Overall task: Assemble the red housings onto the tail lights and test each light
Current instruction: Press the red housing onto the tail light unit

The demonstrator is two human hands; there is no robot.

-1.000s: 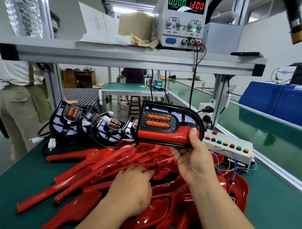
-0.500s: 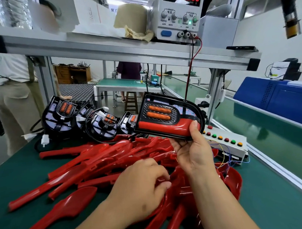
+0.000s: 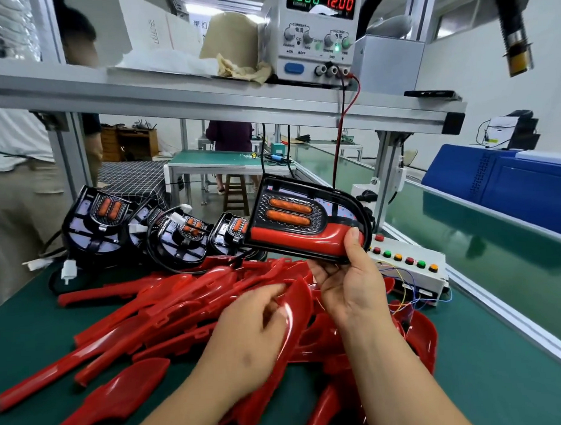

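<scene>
A tail light (image 3: pixel 305 221) is held above the pile of housings (image 3: pixel 149 315), its right end pinched by the right hand (image 3: pixel 348 283) (thumb (image 3: pixel 353 241) on the red strip, fingers behind). A red housing (image 3: pixel 295 310) is gripped at its edge by the curled fingers of the palm-down left hand (image 3: pixel 248 337).

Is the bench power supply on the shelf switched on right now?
On. The power supply display is lit, showing 0.000 in green and 12.00 in red, and a green lamp glows beside its knobs.
</scene>
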